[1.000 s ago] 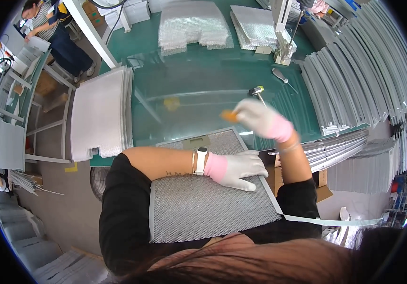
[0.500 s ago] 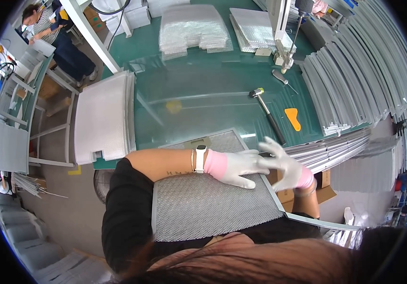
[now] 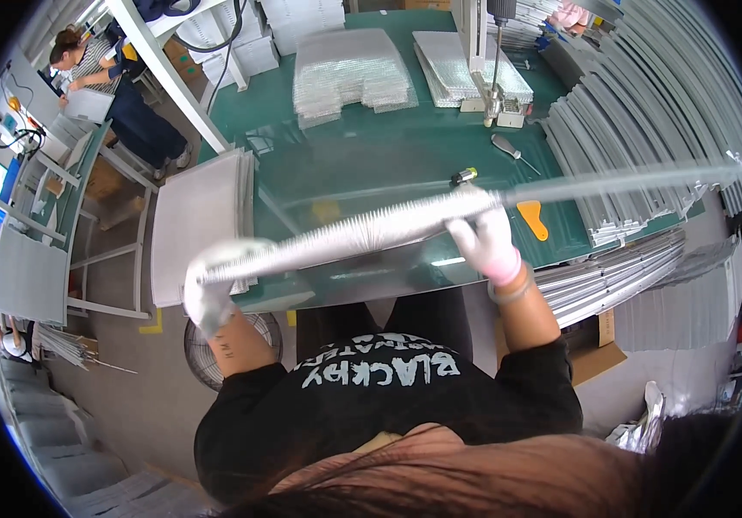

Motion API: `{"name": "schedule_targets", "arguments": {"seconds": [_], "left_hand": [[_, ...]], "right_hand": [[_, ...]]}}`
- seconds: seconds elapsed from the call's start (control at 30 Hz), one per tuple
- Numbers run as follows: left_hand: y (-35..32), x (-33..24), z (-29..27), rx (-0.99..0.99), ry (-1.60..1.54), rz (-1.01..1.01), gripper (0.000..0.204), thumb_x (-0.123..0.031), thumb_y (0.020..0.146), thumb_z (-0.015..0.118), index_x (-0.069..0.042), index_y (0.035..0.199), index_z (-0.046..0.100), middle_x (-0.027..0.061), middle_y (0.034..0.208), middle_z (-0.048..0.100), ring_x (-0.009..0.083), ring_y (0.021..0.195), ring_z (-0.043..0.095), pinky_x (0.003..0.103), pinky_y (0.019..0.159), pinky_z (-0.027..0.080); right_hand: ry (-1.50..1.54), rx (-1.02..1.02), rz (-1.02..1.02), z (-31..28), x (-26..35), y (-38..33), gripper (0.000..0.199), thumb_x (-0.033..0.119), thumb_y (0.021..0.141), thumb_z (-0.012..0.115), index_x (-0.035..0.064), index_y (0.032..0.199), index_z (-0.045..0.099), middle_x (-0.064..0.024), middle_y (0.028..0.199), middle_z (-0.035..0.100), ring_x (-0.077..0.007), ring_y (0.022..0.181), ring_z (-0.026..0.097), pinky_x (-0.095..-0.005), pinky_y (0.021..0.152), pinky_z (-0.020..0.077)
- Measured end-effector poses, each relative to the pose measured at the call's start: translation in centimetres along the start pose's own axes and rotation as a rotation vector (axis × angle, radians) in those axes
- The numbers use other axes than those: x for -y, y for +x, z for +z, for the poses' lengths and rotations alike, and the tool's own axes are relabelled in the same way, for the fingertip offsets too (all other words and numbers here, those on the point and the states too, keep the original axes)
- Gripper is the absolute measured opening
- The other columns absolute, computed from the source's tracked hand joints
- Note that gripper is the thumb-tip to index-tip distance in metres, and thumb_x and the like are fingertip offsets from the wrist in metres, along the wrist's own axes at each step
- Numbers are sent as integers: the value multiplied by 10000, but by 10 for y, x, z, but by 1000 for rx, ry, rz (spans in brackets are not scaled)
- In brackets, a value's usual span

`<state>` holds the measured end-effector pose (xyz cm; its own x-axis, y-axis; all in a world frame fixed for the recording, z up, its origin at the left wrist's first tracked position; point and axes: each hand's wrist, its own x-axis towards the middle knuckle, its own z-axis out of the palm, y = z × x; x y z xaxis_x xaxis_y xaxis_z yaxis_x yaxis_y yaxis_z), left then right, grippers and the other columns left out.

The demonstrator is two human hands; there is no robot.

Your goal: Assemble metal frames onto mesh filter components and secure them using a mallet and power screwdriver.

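Mesh panel (image 3: 358, 236) held edge-on, gloved hands (image 3: 485, 243) wide apart

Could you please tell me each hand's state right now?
Left hand: holding the mesh panel at its left end.
Right hand: holding the same panel near its right end.

The left hand (image 3: 208, 289) is blurred, its outline smeared; the panel (image 3: 353, 236) stands nearly edge-on, its faces mostly hidden; the strip (image 3: 630, 183) at its right blurs too. The hammer (image 3: 464, 176) has its handle covered (only the head shows); the upper edge crops the drill-like tool (image 3: 501, 10).
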<state>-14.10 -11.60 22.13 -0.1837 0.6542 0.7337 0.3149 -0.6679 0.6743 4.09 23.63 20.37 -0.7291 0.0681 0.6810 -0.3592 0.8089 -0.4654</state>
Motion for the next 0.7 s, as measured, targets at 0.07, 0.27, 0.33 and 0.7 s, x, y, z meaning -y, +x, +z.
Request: {"name": "schedule_targets", "arguments": {"seconds": [0.07,0.27,0.33,0.7], "left_hand": [[10,6,31,-582,389,-55,316,-209,917,655,33,1098,562,155,1047,614,246,961,594,375,885,470],[39,38,18,-935,514,-41,183,43,836,554,36,1016,589,74,961,614,107,851,555,247,795,447],[31,42,16,-851,604,-44,192,55,829,563,32,1018,588,72,990,610,99,879,547,242,800,445],[30,47,16,-932,484,-80,185,33,847,587,32,1033,597,19,929,607,73,806,538,216,751,445]], "right_hand": [[171,-31,112,6,4,30,198,96,817,663,-43,958,661,-160,852,659,-303,760,644,-360,723,502],[505,-37,395,24,-23,49,135,78,877,636,-32,954,630,-40,847,620,-91,763,554,-271,711,472],[543,-300,298,36,-10,55,138,60,891,618,-28,997,612,-18,880,618,-71,809,543,-254,738,467],[631,-619,46,41,8,77,774,-46,810,670,-36,1471,267,-45,1071,600,-86,816,543,-239,746,471]]}}
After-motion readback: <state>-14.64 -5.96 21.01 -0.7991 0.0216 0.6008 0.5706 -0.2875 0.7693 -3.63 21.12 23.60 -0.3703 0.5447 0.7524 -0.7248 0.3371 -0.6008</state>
